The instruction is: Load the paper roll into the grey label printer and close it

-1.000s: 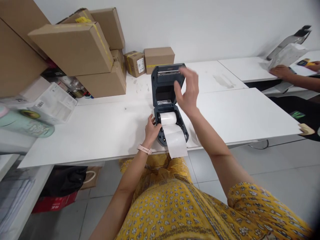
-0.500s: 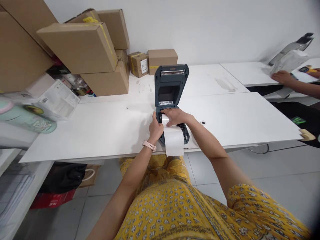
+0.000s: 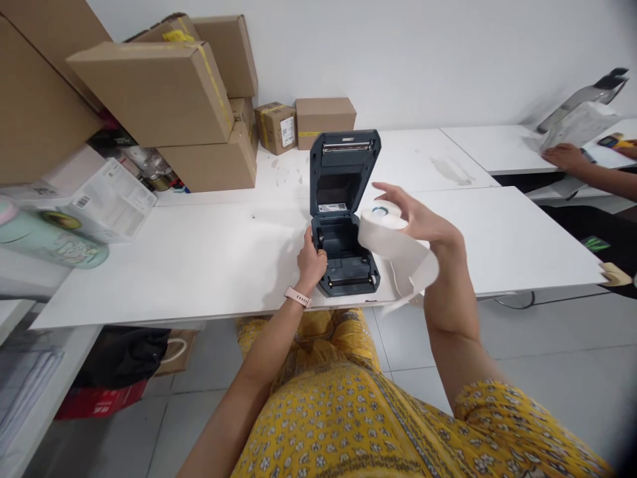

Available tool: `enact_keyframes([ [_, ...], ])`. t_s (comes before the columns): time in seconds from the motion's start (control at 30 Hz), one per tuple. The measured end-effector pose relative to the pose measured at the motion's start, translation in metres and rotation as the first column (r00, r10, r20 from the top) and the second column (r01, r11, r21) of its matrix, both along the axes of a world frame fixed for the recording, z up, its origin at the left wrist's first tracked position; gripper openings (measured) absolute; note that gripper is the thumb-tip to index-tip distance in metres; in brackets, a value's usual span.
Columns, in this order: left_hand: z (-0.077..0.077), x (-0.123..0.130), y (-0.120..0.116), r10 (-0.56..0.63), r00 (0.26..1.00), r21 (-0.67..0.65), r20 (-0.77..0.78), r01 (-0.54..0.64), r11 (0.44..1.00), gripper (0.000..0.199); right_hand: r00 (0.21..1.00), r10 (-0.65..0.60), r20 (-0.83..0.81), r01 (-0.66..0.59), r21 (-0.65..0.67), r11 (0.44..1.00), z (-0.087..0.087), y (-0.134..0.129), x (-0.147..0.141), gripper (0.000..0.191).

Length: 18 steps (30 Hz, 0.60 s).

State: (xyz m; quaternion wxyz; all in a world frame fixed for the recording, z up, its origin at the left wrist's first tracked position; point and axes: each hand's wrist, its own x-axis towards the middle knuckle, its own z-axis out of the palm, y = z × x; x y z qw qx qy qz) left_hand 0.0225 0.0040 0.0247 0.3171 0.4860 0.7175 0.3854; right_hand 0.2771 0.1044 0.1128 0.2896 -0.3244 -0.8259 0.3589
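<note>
A dark label printer [image 3: 343, 239] stands on the white table with its lid [image 3: 343, 169] raised and its roll bay bare. My left hand [image 3: 312, 260] grips the printer's left side, the thumb over the rim. To the right of the printer, my right hand [image 3: 421, 216] holds a roll of white label paper [image 3: 371, 232] up off the table, its core facing upward. A loose strip of the paper [image 3: 415, 265] hangs from the roll and curls down toward the table's front edge.
Cardboard boxes [image 3: 149, 93] are stacked at the left, with two small boxes [image 3: 326, 116] against the wall. A mint bottle [image 3: 54, 239] and a white carton [image 3: 109, 199] stand at far left. At right, a co-worker's hand [image 3: 565, 158] rests by a white packet.
My right hand has lifted the label roll out of the printer and moved it right, its strip trailing. My left hand stays at the printer's left side.
</note>
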Motion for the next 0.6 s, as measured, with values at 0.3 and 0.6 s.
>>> enact_keyframes([
  [0.3,-0.007,-0.002,0.003,0.017,0.999,0.046,0.035,-0.019,0.999,0.084,0.963,-0.186,0.198,0.189,0.002,0.982,-0.044,0.038,0.030,0.070],
  [0.6,-0.008,-0.003,0.003,0.013,1.000,0.033,0.028,-0.014,0.999,0.083,0.952,-0.302,0.047,0.304,-0.242,0.921,-0.078,0.035,0.040,0.077],
])
